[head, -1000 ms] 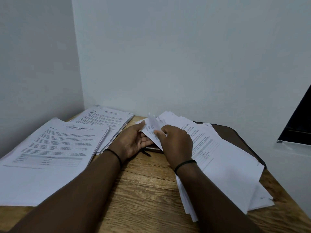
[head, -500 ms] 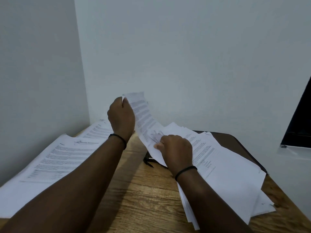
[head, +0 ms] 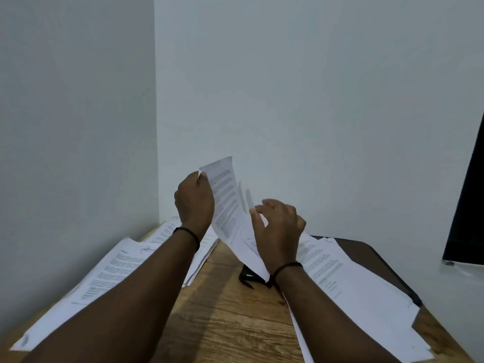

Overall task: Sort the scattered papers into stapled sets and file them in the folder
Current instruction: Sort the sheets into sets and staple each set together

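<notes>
A printed sheet [head: 227, 205] is held raised above the wooden tabletop [head: 222, 315], tilted so that its upper end stands high and toward the far wall while its lower end slopes down to the right. Its upper left edge is gripped by the left hand [head: 194, 200], whose fingers are curled round the paper's edge. The right hand [head: 279, 226] is raised just beside the sheet's right edge with fingers spread and loosely bent; a blurred strip of paper is seen at its fingertips [head: 255, 209], but whether that paper is pinched cannot be told. A dark band is worn on each wrist.

On the left part of the tabletop, two stacks of printed papers are laid: a near stack [head: 78, 292] that reaches the left edge of the view, and a far stack [head: 207, 247] beside it, partly hidden by the left forearm. On the right, a loose, fanned pile of papers [head: 353, 289] is spread over a dark folder [head: 366, 250], whose far and right edges show beyond the pile. A small dark object [head: 248, 276] lies on the tabletop below the raised sheet's lower end; its kind cannot be made out. A dark panel [head: 468, 205] stands at the right edge of the view.
</notes>
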